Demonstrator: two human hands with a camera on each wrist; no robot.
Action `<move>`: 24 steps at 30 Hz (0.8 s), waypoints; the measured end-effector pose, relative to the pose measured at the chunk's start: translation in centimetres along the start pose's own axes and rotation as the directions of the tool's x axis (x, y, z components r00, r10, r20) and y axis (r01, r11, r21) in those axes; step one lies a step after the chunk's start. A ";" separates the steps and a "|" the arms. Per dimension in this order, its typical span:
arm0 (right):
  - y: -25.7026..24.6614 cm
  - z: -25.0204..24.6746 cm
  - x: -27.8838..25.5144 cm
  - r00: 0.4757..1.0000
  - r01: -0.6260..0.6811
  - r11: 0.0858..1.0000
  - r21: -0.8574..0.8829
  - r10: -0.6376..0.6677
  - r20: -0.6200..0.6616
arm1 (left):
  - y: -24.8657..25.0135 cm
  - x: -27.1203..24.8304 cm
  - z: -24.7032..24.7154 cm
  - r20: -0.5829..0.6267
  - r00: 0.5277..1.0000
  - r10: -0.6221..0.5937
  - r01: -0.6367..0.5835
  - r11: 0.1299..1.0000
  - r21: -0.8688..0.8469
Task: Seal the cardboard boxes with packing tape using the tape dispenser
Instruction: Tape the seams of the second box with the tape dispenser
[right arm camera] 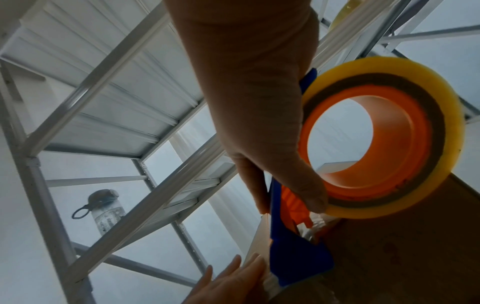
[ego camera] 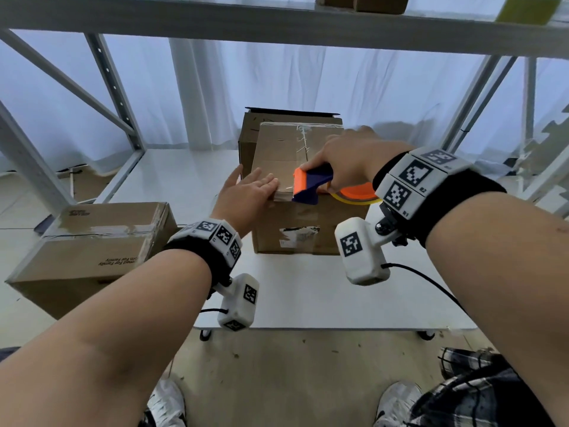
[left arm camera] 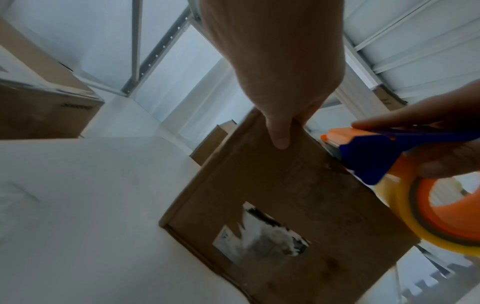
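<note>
White table (ego camera: 172, 180), right hand (ego camera: 348, 161) gripping tape dispenser (ego camera: 311, 184), roll half hidden

- My forearms are bare, no sleeves on them.
- Round my left wrist (ego camera: 212, 241) sits a black band topped with white blocks, each printed with a black-and-white square marker.
- Round my right wrist (ego camera: 421, 183) is the same kind of black band with white marker blocks; small labels, R1 and R2, are printed beside two of the markers.
- Under each wrist hangs a white, boxy camera housing on a short black mount, marker squares on its faces too.
- A thin black cable leaves each housing.
- I wear dark checked trousers (ego camera: 480, 396) and white shoes (ego camera: 167, 405).
</note>
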State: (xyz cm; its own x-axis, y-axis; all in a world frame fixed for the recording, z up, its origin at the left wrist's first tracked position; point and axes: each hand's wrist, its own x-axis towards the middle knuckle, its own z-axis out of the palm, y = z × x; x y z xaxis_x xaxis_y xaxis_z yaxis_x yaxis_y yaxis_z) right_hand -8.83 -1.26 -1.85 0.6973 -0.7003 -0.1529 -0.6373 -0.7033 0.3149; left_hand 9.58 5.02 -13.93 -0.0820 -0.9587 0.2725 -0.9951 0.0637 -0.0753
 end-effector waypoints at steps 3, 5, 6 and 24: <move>-1.1 -0.3 1.0 1.000 0.010 1.000 -0.002 -0.010 0.012 | -1.3 -0.7 0.0 -0.025 1.000 -0.004 0.003 1.000 -0.011; -1.8 -0.5 1.8 1.000 -0.005 1.000 0.025 0.005 0.023 | -1.8 -0.9 0.0 -0.041 0.999 -0.008 0.008 1.000 -0.002; -2.0 -0.6 2.0 1.000 -0.019 0.999 0.038 0.018 0.025 | -2.0 -0.8 0.0 -0.040 0.999 -0.013 0.013 1.000 0.007; 0.4 -0.2 -2.4 1.000 -0.008 1.000 -0.010 0.008 -0.004 | 0.6 -0.8 -0.6 -0.035 0.999 -0.001 -0.003 0.990 -0.139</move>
State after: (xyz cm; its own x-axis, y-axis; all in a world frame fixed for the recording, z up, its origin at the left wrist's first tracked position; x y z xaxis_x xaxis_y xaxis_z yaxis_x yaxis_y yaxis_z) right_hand -10.64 0.16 -1.20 0.6934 -0.7054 -0.1470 -0.6395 -0.6965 0.3254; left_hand 8.97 6.00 -13.57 -0.0824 -0.9485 0.3058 -0.9928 0.1049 0.0578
